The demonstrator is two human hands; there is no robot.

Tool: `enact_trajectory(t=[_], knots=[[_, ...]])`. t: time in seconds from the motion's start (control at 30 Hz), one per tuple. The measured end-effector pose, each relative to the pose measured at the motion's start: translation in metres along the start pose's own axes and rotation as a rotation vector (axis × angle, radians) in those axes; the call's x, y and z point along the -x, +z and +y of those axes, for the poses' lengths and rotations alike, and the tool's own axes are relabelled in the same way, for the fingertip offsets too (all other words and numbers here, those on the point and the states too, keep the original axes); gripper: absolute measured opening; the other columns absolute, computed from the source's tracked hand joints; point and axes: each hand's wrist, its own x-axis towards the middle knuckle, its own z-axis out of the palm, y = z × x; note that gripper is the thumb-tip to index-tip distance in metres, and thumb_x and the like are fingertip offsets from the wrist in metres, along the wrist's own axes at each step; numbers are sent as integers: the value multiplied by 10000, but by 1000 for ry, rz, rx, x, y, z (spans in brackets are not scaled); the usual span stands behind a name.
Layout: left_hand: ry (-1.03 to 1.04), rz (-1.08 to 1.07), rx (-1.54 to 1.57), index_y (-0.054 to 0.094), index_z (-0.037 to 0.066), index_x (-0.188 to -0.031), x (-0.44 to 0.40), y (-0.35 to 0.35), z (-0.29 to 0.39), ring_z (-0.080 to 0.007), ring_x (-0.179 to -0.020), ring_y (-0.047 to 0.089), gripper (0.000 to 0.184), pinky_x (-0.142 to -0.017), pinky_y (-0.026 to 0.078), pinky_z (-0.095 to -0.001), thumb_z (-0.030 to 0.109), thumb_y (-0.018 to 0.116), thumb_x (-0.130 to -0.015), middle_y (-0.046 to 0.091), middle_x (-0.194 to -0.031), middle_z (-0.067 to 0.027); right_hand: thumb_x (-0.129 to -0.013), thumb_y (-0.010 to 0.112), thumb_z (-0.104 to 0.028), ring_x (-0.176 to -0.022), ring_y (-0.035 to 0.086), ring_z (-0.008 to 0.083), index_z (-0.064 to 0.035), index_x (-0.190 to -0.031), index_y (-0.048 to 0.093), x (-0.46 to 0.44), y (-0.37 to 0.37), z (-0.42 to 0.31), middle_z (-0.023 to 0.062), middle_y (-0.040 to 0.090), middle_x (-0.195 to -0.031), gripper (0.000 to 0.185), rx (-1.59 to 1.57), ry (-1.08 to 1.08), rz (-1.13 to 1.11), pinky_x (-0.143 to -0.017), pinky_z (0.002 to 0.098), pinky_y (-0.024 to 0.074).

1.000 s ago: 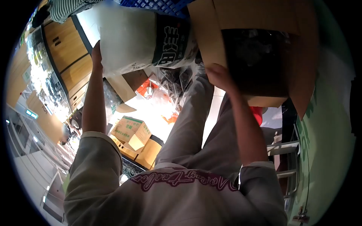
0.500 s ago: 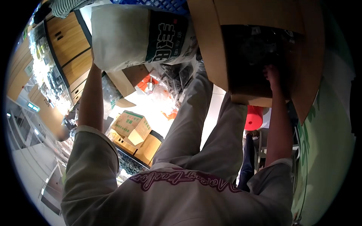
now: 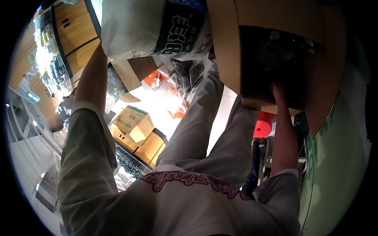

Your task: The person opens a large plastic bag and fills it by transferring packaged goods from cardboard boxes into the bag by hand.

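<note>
A large white sack [image 3: 132,29] with a dark printed panel fills the upper left. My left forearm reaches up to the sack's left side, and my left hand is hidden behind it. To the right stands an open cardboard box [image 3: 226,47] with dark contents in clear plastic [image 3: 277,55]. My right hand [image 3: 278,91] reaches inside, near the box's lower edge. Its fingers are in shadow, and whether they hold anything is unclear.
Plastic bags with orange pieces [image 3: 161,80] lie between the sack and my legs. A smaller carton [image 3: 134,122] rests on wooden drawers [image 3: 149,151] at lower left. A red round object [image 3: 263,125] is below the big box. A green wall [image 3: 330,173] stands right.
My right hand went from the box's near left edge into its inside, then slightly lower and left. The sack sits higher in view, and my left hand has slipped out of sight behind it.
</note>
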Motion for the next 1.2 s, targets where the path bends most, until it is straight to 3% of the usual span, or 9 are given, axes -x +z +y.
enact_trajectory(t=[0.23, 0.3, 0.43, 0.53, 0.57, 0.67, 0.73, 1.0, 1.2], knots=[[12, 9, 1, 554, 33, -831, 18, 4, 7, -130, -596, 519, 214, -551, 426, -273, 176, 416, -912, 558, -672, -26, -858, 519, -223, -569, 521, 103, -100, -856, 591, -2, -12, -20, 25, 574, -693, 142, -42, 72, 30, -484, 249, 412], [21, 12, 0, 553, 34, -826, 26, 5, 10, -129, -590, 518, 216, -546, 425, -271, 177, 415, -913, 555, -666, -21, -861, 519, -220, -603, 544, 130, -88, -900, 598, -28, -15, -5, 50, 594, -722, 159, 288, -45, 123, -532, 276, 442], [-77, 21, 218, 550, 36, -815, 33, 11, 19, -126, -578, 516, 221, -534, 424, -266, 179, 414, -915, 549, -652, -12, -865, 478, -194, -942, 569, 288, -52, -1053, 574, -20, -15, -57, 162, 598, -1003, 254, 655, -247, 193, -818, 409, 447], [-256, 19, 603, 378, 173, -668, 25, -5, 29, -5, -410, 241, 285, -365, 184, -189, 209, 436, -944, 272, -526, 86, -872, 460, -196, -1094, 490, 332, -47, -1191, 496, -30, -7, -91, 200, 501, -1192, 354, 803, -288, 122, -905, 434, 405], [-221, -1, 580, 388, 168, -673, 26, -7, 38, -9, -413, 251, 280, -367, 194, -192, 210, 443, -944, 285, -526, 84, -872, 460, -196, -1094, 490, 332, -47, -1191, 496, -29, -4, -105, 200, 501, -1192, 354, 795, -281, 129, -905, 434, 405], [-155, -4, 511, 398, 160, -679, 27, 1, 71, -14, -417, 260, 277, -373, 206, -194, 210, 452, -945, 300, -529, 82, -887, 457, -243, -1129, 463, 327, -49, -1280, 414, -28, 5, -149, 199, 425, -1277, 441, 180, -198, 231, -917, 430, 401], [-128, 21, 463, 398, 157, -680, 32, 8, 90, -15, -418, 260, 277, -375, 207, -193, 210, 453, -946, 301, -530, 81, -901, 459, -289, -1139, 447, 320, -51, -1278, 426, -60, 8, -154, 186, 417, -1292, 447, 310, -189, 264, -962, 431, 360], [-144, 7, 606, 520, 97, -807, 59, 34, 126, -25, -510, 382, 186, -447, 308, -184, 208, 464, -945, 421, -626, 58, -886, 493, -301, -903, 515, 235, -80, -1238, 449, -129, 34, -158, 128, 504, -1078, 419, 272, -78, 224, -702, 334, 354], [-76, -43, 648, 488, 70, -792, 70, 37, 144, -26, -525, 342, 208, -482, 291, -193, 174, 424, -961, 387, -626, 54, -875, 519, -310, -727, 566, 171, -101, -1209, 467, -122, 29, -130, 85, 570, -918, 398, -285, 65, 42, -507, 262, 349]])
